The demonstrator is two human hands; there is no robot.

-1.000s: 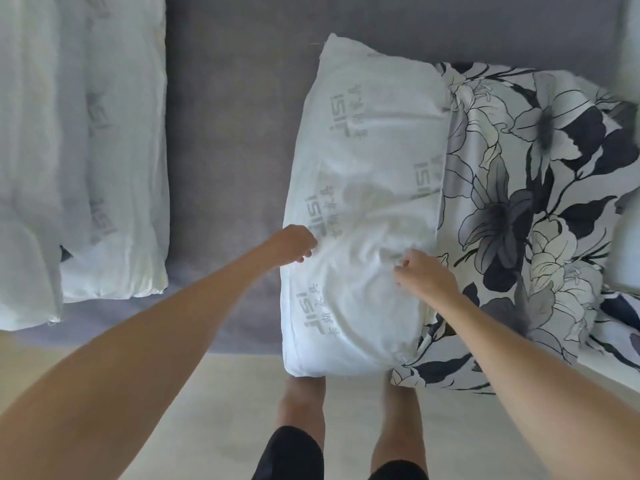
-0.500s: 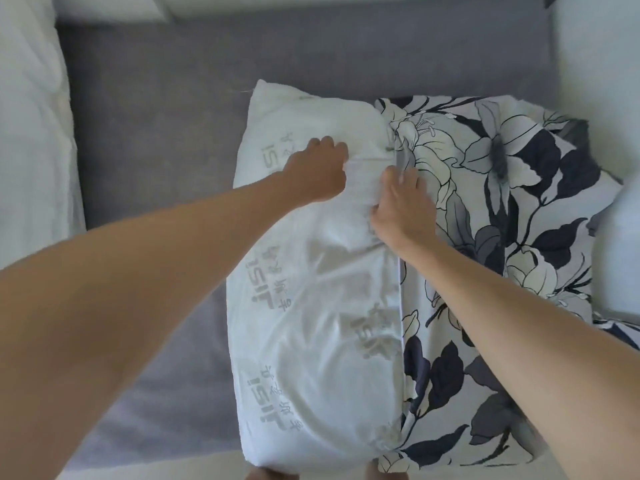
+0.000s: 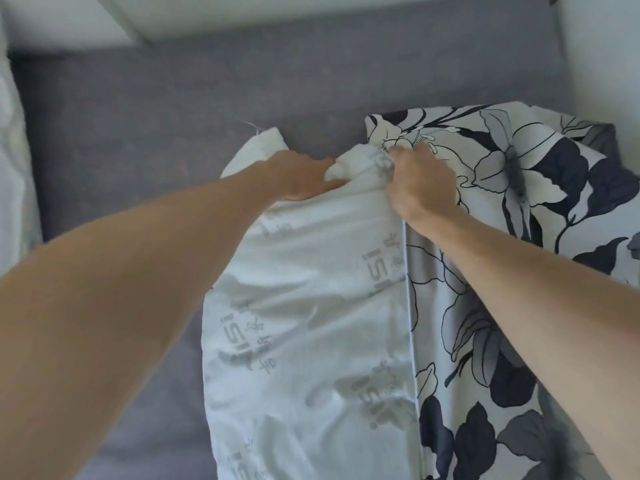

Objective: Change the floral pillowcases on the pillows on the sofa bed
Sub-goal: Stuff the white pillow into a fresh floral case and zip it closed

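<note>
A white pillow (image 3: 311, 323) printed with grey lettering lies on the grey sofa bed (image 3: 173, 116), its right part inside a floral pillowcase (image 3: 502, 209) with dark blue and grey flowers. My left hand (image 3: 298, 174) grips the far end of the white pillow, bunching it. My right hand (image 3: 419, 181) pinches the far corner of the pillowcase's open edge, right beside the left hand. The pillowcase opening runs down the middle of the pillow toward me.
White bedding (image 3: 14, 161) lies along the left edge of the sofa bed. A white surface (image 3: 602, 57) borders the sofa at the right. A pale wall or ledge (image 3: 69, 19) runs behind the sofa's back edge.
Both hands have moved from the pillow's near part to its far end. The left hand now bunches the far end of the pillow. The right grips the case's far corner.
</note>
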